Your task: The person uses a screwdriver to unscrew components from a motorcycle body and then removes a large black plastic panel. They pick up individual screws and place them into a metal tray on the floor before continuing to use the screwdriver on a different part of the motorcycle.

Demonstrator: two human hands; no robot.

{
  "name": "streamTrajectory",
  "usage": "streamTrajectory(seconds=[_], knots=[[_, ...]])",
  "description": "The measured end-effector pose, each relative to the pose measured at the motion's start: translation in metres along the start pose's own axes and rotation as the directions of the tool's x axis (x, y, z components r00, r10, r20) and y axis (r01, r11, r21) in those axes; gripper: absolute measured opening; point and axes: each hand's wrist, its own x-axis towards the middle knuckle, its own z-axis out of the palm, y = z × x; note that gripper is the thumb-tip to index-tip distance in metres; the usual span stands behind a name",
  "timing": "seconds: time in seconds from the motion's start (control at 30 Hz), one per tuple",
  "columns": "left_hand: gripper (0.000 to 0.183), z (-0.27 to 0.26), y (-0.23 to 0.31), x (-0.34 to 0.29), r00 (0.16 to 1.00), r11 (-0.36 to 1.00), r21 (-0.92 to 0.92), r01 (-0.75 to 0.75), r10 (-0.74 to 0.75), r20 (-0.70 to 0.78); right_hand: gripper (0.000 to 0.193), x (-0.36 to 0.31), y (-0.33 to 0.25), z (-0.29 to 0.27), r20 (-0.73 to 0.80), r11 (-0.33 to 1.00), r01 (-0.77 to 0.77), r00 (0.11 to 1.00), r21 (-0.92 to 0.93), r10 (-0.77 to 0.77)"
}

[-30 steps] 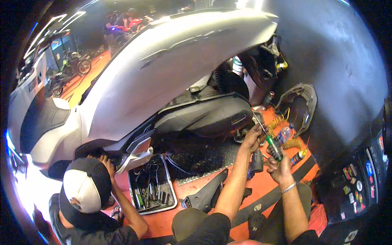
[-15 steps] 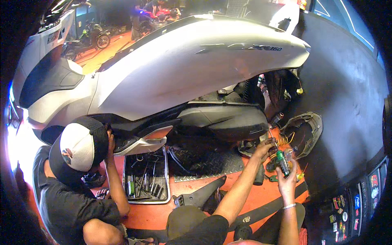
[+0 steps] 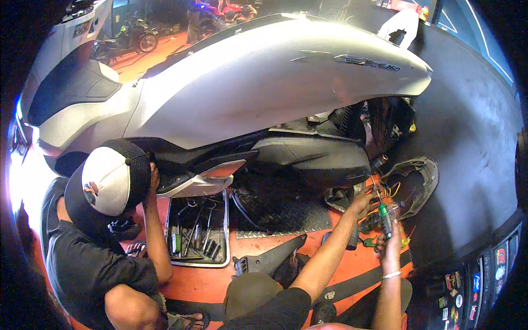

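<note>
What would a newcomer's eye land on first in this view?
The big silvery-white scooter body comes first, sweeping across the upper middle. Next is a co-worker's black-and-white cap at left, with a tray of tools to its right. Right of center, the green-handled screwdriver stands out in the right grip.

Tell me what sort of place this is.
Most likely a motorcycle repair workshop: a large white scooter stands in front, a tray of metal hand tools lies on the orange floor beside it, and another motorcycle stands in the background.
</note>
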Motion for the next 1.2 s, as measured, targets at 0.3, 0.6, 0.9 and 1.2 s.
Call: streamTrajectory(seconds=[0.3, 0.6, 0.9, 1.2], knots=[[0.024, -0.008, -0.001, 0.004, 0.998, 0.997, -0.067, -0.044, 0.047, 0.051, 0.040, 0.021, 0.028, -0.018, 0.036, 0.747, 0.394, 0.894, -0.535, -0.446], [0.026, -0.009, 0.004, 0.006, 0.999, 0.994, -0.103, -0.032, 0.033, 0.011, 0.046, 0.003, 0.011, 0.008, -0.025, 0.943, 0.290, 0.954, -0.160, -0.298], [0.024, 0.010, 0.015, -0.008, 0.996, 0.989, -0.126, -0.083, 0.085, 0.011, 0.038, 0.002, 0.004, 0.000, 0.060, 0.756, 0.438, 0.880, -0.486, -0.471], [0.025, 0.006, 0.015, 0.001, 0.990, 0.984, -0.127, -0.122, 0.111, -0.086, 0.032, -0.006, 0.002, 0.025, 0.285, 0.096, 0.677, 0.429, -0.730, -0.857]])
